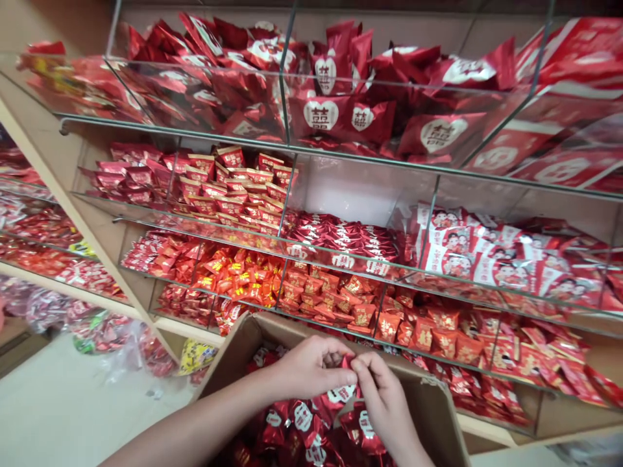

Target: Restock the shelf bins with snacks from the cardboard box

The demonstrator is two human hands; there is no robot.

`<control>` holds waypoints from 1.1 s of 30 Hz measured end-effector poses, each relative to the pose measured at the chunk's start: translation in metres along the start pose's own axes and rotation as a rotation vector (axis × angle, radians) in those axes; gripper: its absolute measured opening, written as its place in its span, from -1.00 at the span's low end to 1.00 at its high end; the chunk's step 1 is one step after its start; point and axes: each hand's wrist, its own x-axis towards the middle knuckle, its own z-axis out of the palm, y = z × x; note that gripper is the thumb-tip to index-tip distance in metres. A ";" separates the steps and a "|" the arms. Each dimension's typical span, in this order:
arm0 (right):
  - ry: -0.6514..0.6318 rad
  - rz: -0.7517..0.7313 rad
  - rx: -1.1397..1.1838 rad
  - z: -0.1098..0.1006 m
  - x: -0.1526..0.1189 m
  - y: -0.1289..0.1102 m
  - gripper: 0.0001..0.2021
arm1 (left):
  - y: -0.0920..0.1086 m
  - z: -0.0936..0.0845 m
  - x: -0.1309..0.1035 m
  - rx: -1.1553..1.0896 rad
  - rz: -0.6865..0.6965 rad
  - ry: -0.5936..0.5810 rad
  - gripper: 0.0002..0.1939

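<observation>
My left hand [311,370] and my right hand [377,383] meet above an open cardboard box [435,415]. Between their fingertips is a red candy packet [342,393] with a white heart-shaped label, pinched at its top edge by both hands. Under the hands, the box holds many similar shiny red packets [302,416] with white labels. My right thumb and index finger are pressed together at the packet's corner. The left fingers are curled, partly hiding the packet.
Behind the box rise tiered shelves with clear dividers [287,97], filled with red packets. Below an empty-backed section sit dark red packets [341,237]. Plastic bags [104,340] lie on the floor at left, near a yellow packet [197,357].
</observation>
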 end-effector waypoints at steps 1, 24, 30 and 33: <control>0.031 0.018 0.047 0.002 -0.001 0.000 -0.76 | -0.002 0.002 0.000 -0.007 0.005 0.037 -0.78; -0.246 -0.395 -1.398 -0.072 0.158 -0.191 -0.85 | 0.154 -0.104 0.102 1.216 0.106 -0.023 -0.79; -0.566 -0.093 -1.449 -0.049 0.173 -0.190 -0.84 | 0.153 -0.108 0.109 1.251 0.096 -0.059 -0.85; -0.604 0.001 -1.421 -0.046 0.178 -0.191 -0.85 | 0.157 -0.112 0.108 1.258 0.081 -0.077 -0.83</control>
